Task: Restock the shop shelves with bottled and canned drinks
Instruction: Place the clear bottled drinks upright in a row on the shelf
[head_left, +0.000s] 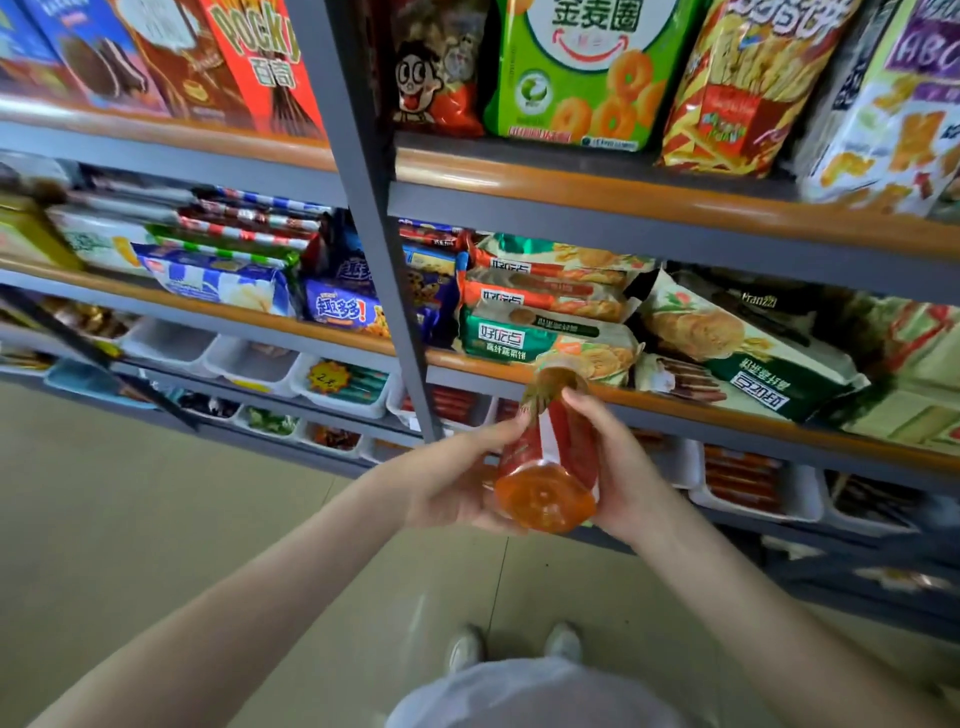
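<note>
One bottle (545, 467) of orange-brown drink with a red-and-white label is held between both hands in front of the shelving. Its base is turned toward the camera. The cap end is tilted up and away and is seen against the orange-edged shelf (727, 418) of biscuit packs (545, 338); whether it touches the shelf cannot be told.

- Left hand (452, 483): cupped against the bottle's left side, fingers (511, 423) curled along the label.
- Right hand (623, 478): wrapped on the right side, fingers (579, 402) laid over the upper body near the neck.

The bottle is enclosed between both sets of fingers. Below are white trays (753, 493) of packaged snacks and the tiled floor (208, 519).
</note>
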